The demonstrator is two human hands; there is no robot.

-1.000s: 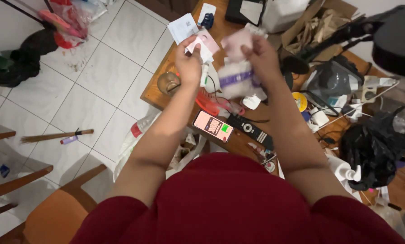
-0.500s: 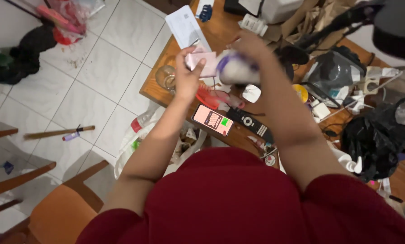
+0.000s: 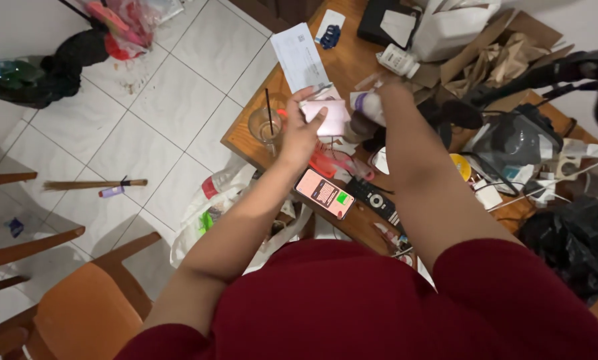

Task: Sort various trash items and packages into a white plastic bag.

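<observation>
1. Head view: the left hand pinches a flat, soft pink packet between thumb and fingers, above the table's near-left corner.
2. Right hand, blurred, wraps a white rounded bottle; how tightly, I cannot tell.
3. Beneath: a glass cup, a phone, a remote.
4. Wooden table crowded; open tile floor lies left.

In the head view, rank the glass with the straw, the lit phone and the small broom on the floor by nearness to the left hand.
From the left hand:
1. Glass with straw, just left of it at the table corner.
2. Lit phone, below it on the table.
3. Small broom, far left on the tiled floor.
</observation>
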